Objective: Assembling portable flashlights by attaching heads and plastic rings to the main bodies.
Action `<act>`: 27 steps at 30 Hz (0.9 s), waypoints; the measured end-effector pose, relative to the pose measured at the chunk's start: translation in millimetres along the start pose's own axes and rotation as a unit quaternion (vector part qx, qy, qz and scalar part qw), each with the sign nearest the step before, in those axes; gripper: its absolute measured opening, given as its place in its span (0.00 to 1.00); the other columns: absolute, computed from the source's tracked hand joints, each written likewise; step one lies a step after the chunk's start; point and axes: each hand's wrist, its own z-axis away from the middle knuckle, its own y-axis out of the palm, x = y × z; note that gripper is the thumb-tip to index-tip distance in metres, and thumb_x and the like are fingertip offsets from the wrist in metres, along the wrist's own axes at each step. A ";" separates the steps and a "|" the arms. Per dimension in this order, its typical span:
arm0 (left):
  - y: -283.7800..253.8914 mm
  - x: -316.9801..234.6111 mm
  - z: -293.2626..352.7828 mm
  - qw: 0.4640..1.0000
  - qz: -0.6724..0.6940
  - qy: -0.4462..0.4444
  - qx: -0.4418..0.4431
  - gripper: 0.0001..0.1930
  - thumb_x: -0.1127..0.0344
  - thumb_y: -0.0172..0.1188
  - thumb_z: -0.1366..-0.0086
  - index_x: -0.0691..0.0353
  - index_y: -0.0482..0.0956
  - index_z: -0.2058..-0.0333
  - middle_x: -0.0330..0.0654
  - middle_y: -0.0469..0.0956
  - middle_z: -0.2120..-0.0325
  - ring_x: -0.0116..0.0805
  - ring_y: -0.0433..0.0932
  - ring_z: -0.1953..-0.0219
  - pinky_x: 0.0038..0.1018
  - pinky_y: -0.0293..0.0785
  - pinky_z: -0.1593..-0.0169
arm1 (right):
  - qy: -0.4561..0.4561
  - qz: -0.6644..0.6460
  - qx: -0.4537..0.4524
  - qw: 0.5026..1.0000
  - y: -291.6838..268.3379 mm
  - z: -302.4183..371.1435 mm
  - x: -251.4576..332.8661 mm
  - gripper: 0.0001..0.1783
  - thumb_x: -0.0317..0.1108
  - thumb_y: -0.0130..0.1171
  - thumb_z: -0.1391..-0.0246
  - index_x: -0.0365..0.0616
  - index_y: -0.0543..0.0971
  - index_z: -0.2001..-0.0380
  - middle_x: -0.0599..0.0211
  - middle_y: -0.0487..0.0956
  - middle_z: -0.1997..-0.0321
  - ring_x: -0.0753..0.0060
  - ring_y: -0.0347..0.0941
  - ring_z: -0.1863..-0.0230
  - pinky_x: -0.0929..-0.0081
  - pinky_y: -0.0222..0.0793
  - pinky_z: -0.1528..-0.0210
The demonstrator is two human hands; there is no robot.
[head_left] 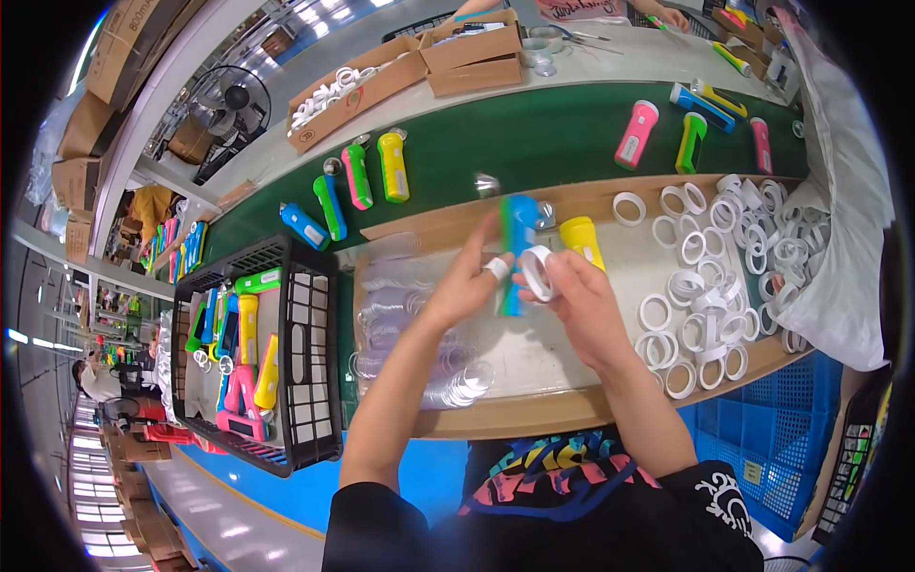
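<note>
My left hand (467,286) is closed around a blue and green flashlight (519,224), smeared by motion, over the middle of a shallow cardboard tray (534,412). A white band (498,268) shows on one of its fingers. Between the fingers of my right hand (579,296) is a white plastic ring (536,273), close against the flashlight's side. Just beyond that hand lies a yellow flashlight (581,240). Loose white rings (701,296) fill the tray's right side. Clear round lenses (419,324) lie in rows on its left. A small shiny reflector (545,215) sits behind the held flashlight.
A black crate (310,353) with several flashlights stands at my left. Along the green belt (457,143) lie more flashlights, such as a pink one (636,133). Cardboard boxes (357,95) line the far shelf. A white sack (843,219) spills rings at the right. Another person's hand (672,19) shows beyond.
</note>
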 end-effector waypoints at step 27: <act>38.1 -39.4 16.0 0.915 -0.402 -0.032 -0.019 0.27 0.67 0.61 0.52 0.54 0.70 0.50 0.56 0.69 0.61 0.55 0.76 0.66 0.44 0.74 0.66 | 0.123 -0.381 -0.049 0.915 -30.4 -10.1 -18.9 0.21 0.48 0.39 0.37 0.45 0.70 0.76 0.46 0.77 0.61 0.56 0.77 0.61 0.64 0.74 0.57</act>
